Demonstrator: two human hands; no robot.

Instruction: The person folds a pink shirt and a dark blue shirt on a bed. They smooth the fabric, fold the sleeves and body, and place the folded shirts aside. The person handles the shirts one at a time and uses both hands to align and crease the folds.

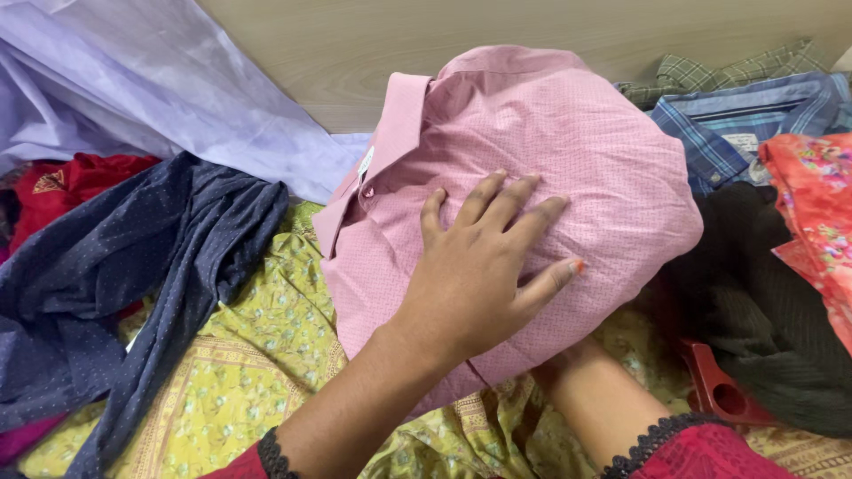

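Note:
A folded pink button-up shirt (pixel 568 151) with its collar to the left is held above a pile of clothes. My left hand (pixel 479 266) lies flat on top of it with the fingers spread, pressing on the cloth. My right hand (pixel 577 359) reaches in from the lower right and goes beneath the shirt's lower edge. Only the wrist and forearm show, and the fingers are hidden under the fabric. Both sleeves are dark red with black lace cuffs.
Under the shirt lies a yellow-green floral cloth (pixel 257 355). A navy dotted garment (pixel 133 266), a lilac sheet (pixel 151 80) and a red garment (pixel 71 182) lie left. Plaid shirts (pixel 737 115), an orange floral cloth (pixel 812 204), a black knit (pixel 763 310) and a red hanger (pixel 714 390) lie right. A wooden panel (pixel 355 44) stands behind.

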